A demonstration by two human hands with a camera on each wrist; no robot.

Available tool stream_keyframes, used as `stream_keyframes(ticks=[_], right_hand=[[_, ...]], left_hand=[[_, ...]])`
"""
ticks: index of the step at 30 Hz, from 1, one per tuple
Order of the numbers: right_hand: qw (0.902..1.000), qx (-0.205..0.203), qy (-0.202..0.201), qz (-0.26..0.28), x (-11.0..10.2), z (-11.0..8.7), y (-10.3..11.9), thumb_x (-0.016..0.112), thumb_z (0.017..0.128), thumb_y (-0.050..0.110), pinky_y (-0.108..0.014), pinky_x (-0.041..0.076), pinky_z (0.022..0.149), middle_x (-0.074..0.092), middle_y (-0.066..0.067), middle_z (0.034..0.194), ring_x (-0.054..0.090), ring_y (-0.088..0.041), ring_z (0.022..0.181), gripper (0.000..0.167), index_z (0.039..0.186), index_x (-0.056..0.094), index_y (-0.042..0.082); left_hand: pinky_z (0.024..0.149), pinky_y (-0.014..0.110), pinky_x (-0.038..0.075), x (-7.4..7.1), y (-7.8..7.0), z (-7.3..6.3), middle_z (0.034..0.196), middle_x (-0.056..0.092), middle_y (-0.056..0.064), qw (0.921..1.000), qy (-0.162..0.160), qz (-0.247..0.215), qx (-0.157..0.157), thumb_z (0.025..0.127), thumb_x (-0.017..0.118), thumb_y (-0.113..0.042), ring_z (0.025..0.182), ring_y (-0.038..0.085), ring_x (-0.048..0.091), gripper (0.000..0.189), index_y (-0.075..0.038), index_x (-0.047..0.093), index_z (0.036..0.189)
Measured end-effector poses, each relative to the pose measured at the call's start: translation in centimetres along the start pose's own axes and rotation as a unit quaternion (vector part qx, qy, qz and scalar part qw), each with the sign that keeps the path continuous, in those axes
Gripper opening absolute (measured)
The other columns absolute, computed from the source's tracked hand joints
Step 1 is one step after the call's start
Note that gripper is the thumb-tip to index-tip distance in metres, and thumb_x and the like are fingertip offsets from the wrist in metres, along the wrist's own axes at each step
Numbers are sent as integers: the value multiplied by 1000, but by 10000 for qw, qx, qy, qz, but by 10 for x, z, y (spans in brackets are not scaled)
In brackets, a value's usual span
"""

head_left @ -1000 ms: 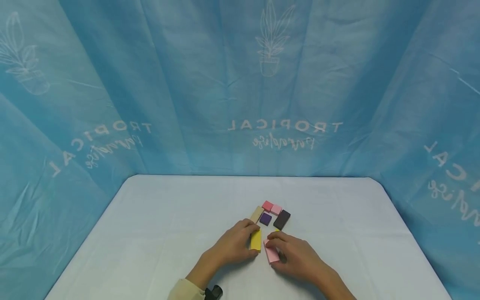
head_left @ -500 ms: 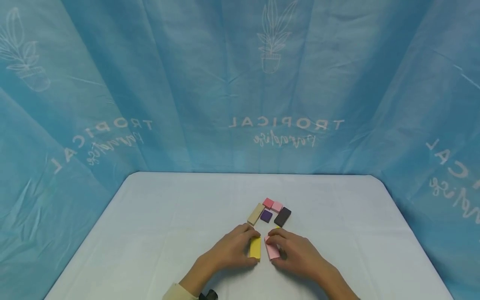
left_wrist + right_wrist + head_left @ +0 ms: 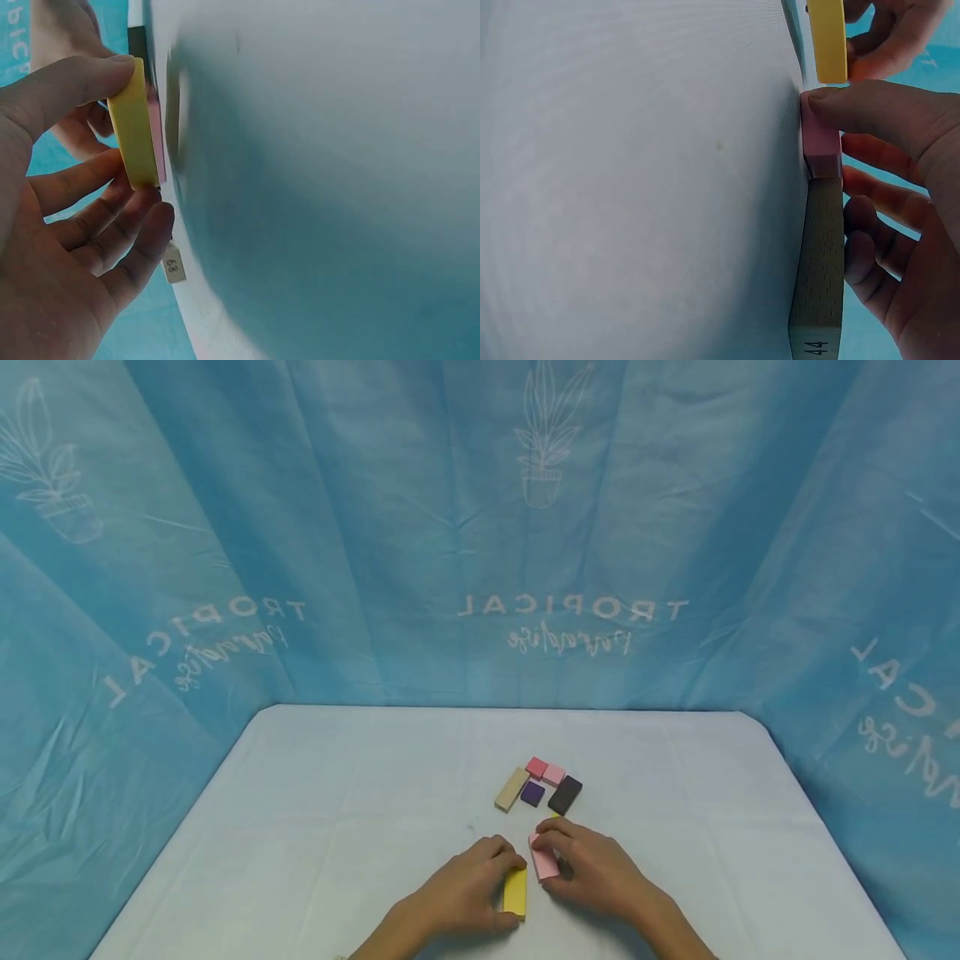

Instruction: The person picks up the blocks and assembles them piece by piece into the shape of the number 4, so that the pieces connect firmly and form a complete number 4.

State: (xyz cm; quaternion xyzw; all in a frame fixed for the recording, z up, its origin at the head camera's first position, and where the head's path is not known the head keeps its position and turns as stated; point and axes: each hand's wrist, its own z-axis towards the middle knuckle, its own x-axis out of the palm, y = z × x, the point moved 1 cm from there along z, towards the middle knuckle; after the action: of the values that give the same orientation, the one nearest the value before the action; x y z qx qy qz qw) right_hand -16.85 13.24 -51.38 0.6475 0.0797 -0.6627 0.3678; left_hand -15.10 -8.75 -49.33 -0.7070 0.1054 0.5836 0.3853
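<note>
- Over the worktop [image 3: 300, 827], your left hand [image 3: 476, 889] has come nearer you, fingers [image 3: 75, 181] pinching the yellow block [image 3: 514, 895] end to end.
- Your right hand [image 3: 596, 864] stays put, likewise pinching the pink block [image 3: 546, 865].
- So the blocks sit staggered, not joined.

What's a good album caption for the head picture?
Left hand holds a yellow block, right hand a pink block.

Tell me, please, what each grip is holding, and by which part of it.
The left grip holds the yellow block by its two short ends. The right grip holds the longer pink block, also by its ends.
</note>
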Motion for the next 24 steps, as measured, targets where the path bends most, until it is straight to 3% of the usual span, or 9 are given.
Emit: stream_keyframes(ticks=[12, 24], right_hand=[[10000, 53, 32, 0, -2, -1, 2, 76, 79, 38, -39, 49, 90, 53, 10, 127, 55, -12, 112, 42, 117, 63, 24], [10000, 74, 67, 7, -1, 0, 1, 76, 80, 39, -39, 48, 91, 54, 10, 127, 54, -12, 113, 43, 117, 63, 24]], left_hand=[[79, 18, 47, 11, -8, -8, 110, 48, -11, 9987, -163, 292, 394, 75, 78, -45, 96, 1, 47, 53, -15, 64, 117], [79, 20, 47, 14, -11, -7, 110, 47, -12, 9990, -94, 256, 348, 77, 76, -46, 93, 0, 46, 53, -17, 61, 119]])
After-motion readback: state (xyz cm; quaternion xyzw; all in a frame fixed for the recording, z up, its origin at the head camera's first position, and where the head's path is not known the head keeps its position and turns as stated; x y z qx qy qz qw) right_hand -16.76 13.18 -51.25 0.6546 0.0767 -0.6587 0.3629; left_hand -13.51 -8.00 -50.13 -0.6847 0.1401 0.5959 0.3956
